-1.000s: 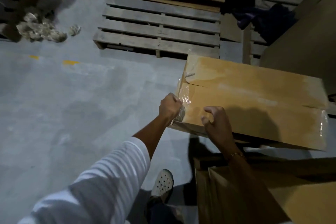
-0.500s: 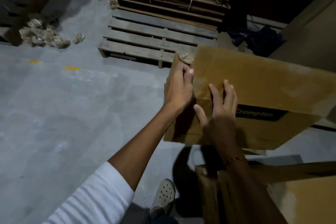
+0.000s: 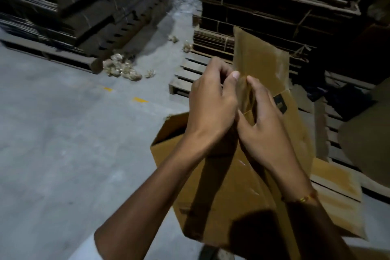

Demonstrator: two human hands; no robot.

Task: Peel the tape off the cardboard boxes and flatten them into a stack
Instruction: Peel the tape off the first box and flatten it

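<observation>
Up close, I watch my left hand (image 3: 211, 101) and right hand (image 3: 263, 116), fingers curled, pinching a clear strip of tape (image 3: 245, 93) at the cardboard box (image 3: 221, 186) held upright before me; crumpled tape scraps (image 3: 121, 67) and a wooden pallet (image 3: 190, 74) lie beyond on concrete.

No lettering can be read anywhere. The cardboard box (image 3: 261, 65) carries a small dark printed label (image 3: 280, 103) on its side — too blurred and too much edge-on to make out any word. The short yellow marks (image 3: 140, 99) on the concrete floor (image 3: 63, 143) — plain dashes, no characters.
</observation>
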